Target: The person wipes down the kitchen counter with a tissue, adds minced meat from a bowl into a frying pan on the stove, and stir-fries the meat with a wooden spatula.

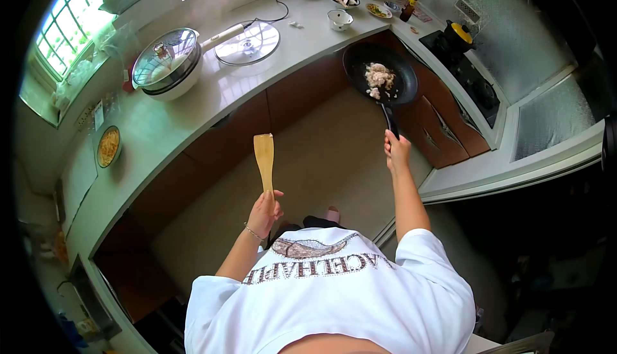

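Black round frying pan (357, 62): held out near the brown cabinets (438, 151); pale crumbled food (380, 76) sits inside.
Right hand (398, 151): wrapped round the pan's handle.
Left hand (262, 211): grasps a flat, light wooden spatula (264, 159), blade up, apart from the pan.
Step (judged): supporting the loaded pan; travel direction cannot be told.
Next move (judged): calls for a level pan; any scraping needs the spatula brought across.
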`<state>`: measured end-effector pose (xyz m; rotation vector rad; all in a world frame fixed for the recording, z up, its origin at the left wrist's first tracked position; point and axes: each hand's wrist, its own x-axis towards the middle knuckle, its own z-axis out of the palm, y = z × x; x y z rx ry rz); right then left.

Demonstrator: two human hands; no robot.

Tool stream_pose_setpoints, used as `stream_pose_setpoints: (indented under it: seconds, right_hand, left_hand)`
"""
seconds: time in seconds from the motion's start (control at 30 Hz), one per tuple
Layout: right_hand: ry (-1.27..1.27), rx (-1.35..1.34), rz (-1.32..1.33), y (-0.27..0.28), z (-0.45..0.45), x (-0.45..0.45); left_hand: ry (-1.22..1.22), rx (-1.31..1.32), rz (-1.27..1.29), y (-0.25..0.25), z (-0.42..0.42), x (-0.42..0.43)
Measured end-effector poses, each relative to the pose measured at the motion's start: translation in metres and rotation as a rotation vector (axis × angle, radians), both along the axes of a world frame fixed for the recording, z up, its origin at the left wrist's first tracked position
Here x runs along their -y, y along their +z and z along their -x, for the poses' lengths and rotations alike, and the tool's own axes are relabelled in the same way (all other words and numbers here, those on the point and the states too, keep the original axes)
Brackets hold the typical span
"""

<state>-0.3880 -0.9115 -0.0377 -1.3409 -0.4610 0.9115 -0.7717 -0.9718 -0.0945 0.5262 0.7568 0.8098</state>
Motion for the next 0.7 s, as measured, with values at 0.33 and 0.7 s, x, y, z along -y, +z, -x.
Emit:
stream_pose_setpoints:
  seconds: [0.33,0.7]
  right_hand:
    - [0.046,-0.031,0.041,-0.01,-0.006,-0.002]
    - [0.036,0.039,-0.002,-0.008,-0.024,-0.019]
  left_hand:
    - [0.019,-0.013,-0.019,-0.003,0.001,-0.001]
    - [0.067,-0.019,-0.023,0.003,-0.006,-0.007]
